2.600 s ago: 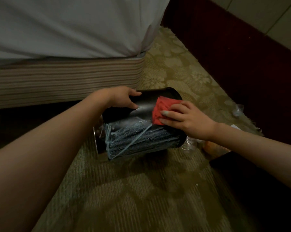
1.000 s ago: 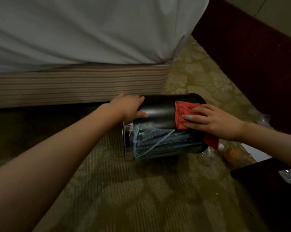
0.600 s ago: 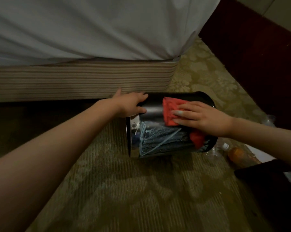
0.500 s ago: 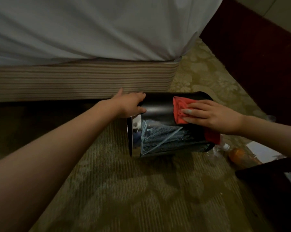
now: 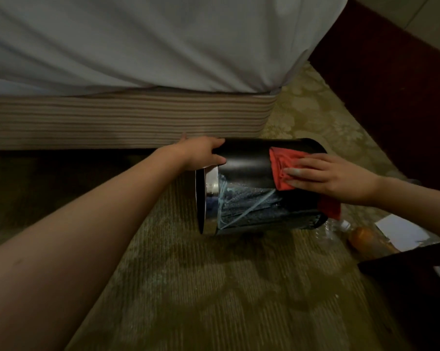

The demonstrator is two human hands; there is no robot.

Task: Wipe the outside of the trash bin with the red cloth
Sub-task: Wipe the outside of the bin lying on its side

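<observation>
The trash bin [image 5: 246, 162] lies on its side, long axis left-right. The right hand [image 5: 335, 178] presses the red cloth [image 5: 280, 162] near the base with straight fingers [image 5: 303, 171] — the left hand [image 5: 201, 154] grips the rim end.

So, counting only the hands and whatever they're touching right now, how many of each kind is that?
Hands: 2, the left hand gripping the bin near its rim, the right hand pressing the cloth flat
Trash bin: 1, lying on its side
Red cloth: 1
Total: 4
</observation>
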